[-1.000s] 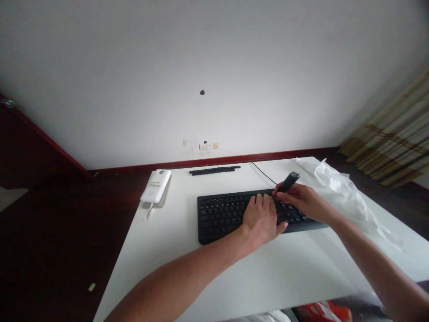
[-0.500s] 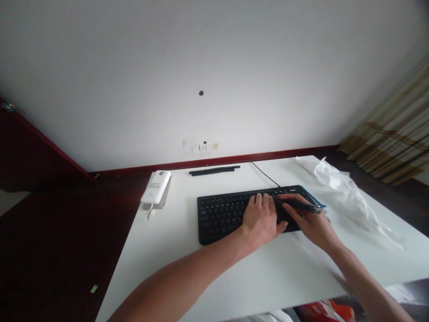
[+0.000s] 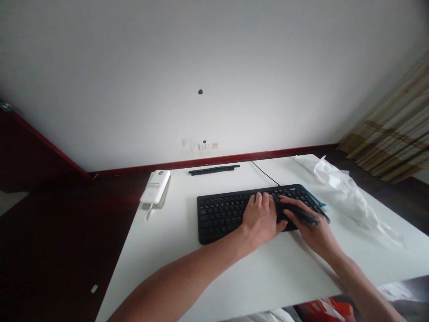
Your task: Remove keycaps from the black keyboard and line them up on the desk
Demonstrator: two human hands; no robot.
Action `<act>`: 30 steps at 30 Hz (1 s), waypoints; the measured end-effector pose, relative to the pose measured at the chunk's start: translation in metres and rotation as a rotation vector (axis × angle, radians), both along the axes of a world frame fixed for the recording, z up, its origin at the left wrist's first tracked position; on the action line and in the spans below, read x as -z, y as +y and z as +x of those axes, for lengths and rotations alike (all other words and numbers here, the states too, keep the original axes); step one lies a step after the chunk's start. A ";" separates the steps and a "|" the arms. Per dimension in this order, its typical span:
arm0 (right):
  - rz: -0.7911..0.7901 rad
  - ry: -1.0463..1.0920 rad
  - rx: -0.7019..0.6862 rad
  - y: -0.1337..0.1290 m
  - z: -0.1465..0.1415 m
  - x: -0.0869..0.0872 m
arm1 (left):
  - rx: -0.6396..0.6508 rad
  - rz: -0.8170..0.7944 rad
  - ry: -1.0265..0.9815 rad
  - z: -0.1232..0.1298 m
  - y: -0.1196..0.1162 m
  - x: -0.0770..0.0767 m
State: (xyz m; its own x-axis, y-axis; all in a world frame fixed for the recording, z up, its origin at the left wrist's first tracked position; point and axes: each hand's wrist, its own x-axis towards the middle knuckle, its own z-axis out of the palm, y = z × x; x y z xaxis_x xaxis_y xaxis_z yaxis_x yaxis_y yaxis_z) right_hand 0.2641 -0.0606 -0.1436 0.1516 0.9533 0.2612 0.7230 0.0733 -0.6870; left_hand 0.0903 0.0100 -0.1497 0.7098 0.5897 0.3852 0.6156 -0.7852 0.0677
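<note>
From the head camera, 2 bare hands work over a black keyboard [image 3: 224, 219] lying near the middle of a white desk [image 3: 167, 273], closer to its far edge than its near edge. The left hand [image 3: 261, 217] rests on the keys with its fingers spread and apart, gripping nothing; pressed down this way, it braces the keyboard well. The right hand [image 3: 311, 228] sits at the keyboard's right end, its fingers curled together and clamped on a slim black tool [image 3: 298, 213]. Its exact kind is hard to tell, and its far end points along the top of the keys towards the left hand. Keeping that tool low and close to the keys gives steady control. A blue-edged sheet [image 3: 321, 206] pokes out beneath the keyboard's right end. A black cable [image 3: 264, 173] runs from the keyboard to the far edge. A strip of black keycaps [image 3: 213, 170] lies along that edge, a white telephone [image 3: 155, 187] stands near the far left corner, and crumpled white plastic [image 3: 345, 192] spreads along the right edge.
</note>
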 end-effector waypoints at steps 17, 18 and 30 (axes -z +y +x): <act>-0.118 0.292 0.065 0.060 0.047 -0.005 | 0.004 -0.015 0.021 0.001 0.002 0.001; -0.123 0.306 0.073 0.059 0.049 -0.003 | 0.003 -0.018 0.022 0.001 0.001 0.001; -0.269 0.643 -0.083 0.051 0.036 -0.021 | 0.023 -0.060 -0.034 -0.002 0.002 -0.006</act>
State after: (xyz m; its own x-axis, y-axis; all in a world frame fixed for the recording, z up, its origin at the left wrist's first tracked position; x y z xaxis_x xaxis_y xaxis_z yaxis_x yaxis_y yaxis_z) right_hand 0.3003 -0.0101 -0.1228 0.1206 0.9874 -0.1021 0.1665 -0.1215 -0.9785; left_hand 0.0888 0.0124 -0.1432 0.7110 0.5958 0.3736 0.5937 -0.7932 0.1353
